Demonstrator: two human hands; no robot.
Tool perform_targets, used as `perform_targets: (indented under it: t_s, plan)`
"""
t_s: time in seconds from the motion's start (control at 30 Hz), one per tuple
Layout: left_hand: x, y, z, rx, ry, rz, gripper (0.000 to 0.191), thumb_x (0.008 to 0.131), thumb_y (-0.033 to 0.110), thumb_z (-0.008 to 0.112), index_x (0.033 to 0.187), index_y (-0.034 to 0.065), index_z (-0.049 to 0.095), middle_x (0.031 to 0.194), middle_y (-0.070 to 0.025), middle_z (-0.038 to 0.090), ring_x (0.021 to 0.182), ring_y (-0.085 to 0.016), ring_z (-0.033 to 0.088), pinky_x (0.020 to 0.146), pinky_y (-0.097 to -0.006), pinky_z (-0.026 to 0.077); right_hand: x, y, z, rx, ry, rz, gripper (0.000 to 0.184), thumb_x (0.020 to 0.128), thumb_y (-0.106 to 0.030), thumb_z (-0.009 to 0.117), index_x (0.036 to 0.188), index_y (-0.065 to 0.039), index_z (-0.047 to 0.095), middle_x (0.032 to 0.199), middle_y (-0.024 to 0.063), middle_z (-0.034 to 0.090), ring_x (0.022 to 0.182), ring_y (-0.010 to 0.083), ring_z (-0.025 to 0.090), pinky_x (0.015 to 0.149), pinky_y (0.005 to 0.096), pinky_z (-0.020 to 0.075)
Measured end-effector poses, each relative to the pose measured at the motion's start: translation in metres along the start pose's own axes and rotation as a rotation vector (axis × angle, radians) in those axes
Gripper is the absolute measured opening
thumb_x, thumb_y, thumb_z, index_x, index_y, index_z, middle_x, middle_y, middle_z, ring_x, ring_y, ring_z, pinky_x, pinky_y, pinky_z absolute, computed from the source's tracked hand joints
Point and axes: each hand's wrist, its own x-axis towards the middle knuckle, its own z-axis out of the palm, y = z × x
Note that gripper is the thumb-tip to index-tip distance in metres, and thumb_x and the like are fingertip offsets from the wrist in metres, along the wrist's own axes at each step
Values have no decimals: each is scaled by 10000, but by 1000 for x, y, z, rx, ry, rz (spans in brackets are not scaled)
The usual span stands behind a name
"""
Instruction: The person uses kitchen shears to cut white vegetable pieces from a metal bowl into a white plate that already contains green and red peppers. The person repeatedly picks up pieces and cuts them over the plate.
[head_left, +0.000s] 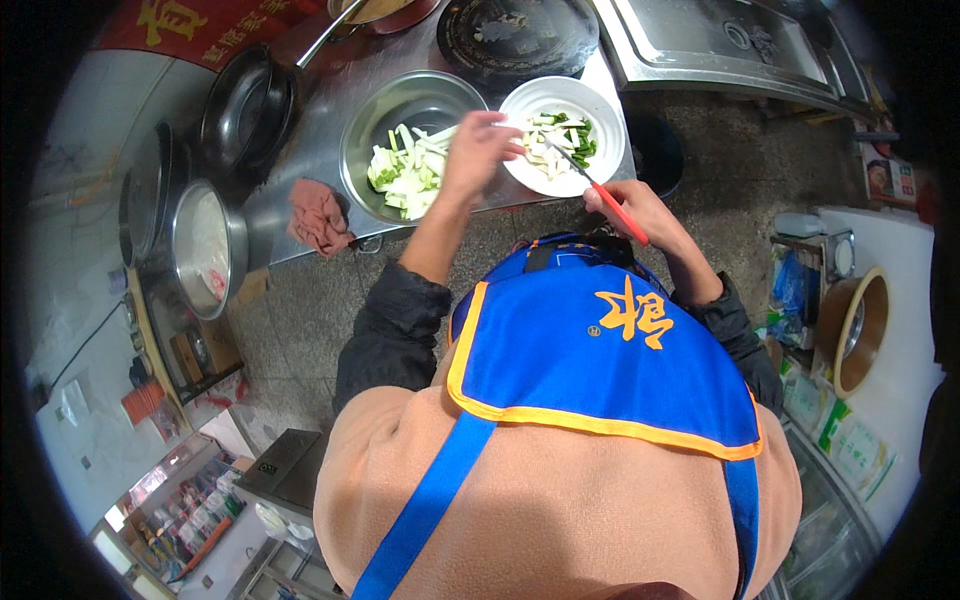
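Observation:
My right hand (637, 206) grips the red handle of a small knife (616, 212), its narrow blade pointing into a white bowl (613, 161). In that bowl lie cut white pieces (551, 161) and green pieces (583, 142) of vegetable. My left hand (480, 150), blurred, is between the white bowl and a large stainless steel bowl (412, 86), fingers apart and fingertips over the white bowl's near-left side. No held piece can be made out in it. Pale green vegetable sticks (409, 169) fill part of the steel bowl, partly hidden by my left arm.
A dark round board (517, 34) lies behind the bowls on the steel table (315, 127). Leftward are a pinkish cloth (319, 217), black pans (244, 112) and another metal bowl (210, 247). A steel sink (720, 45) stands at the upper right; a dark bucket (656, 157) is below.

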Motion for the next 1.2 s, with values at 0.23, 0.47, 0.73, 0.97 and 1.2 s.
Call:
perform_targets:
  t_s: [0.23,0.47,0.73,0.97,1.2]
  plan:
    - [-31,4,-143,545,540,150,220,889,79,643,1084,-5,586,942,-108,672,792,-168,668,693,-292,543,2,9,0,53,77,-9,614,894,-586,590,946,21,671,610,5,550,488,89,505,468,237,426]
    - [-77,-9,-169,1146,246,318,254,762,67,733,1008,48,677,946,-124,672,861,-254,667,762,-338,528,1,14,3,29,99,25,666,895,-598,580,915,60,679,640,40,582,558,120,579,515,278,464]
    - [-63,-24,-154,1426,77,246,265,718,129,758,976,79,725,941,-145,626,993,-340,580,865,-433,480,-4,11,5,-65,210,24,642,883,-566,612,1039,55,660,717,112,630,638,201,639,584,326,495]
    - [-53,-36,-149,1380,67,172,209,698,116,753,889,46,708,932,-187,631,973,-370,599,853,-441,479,-11,12,11,-871,757,-289,528,758,-364,767,1096,3,593,1024,175,572,930,321,604,726,425,487]
    - [-61,-12,-143,1200,405,171,138,788,111,713,902,36,695,890,-142,676,823,-288,664,742,-386,510,-7,9,2,-880,756,-288,512,771,-343,766,1112,4,609,991,157,564,901,293,596,726,401,487]
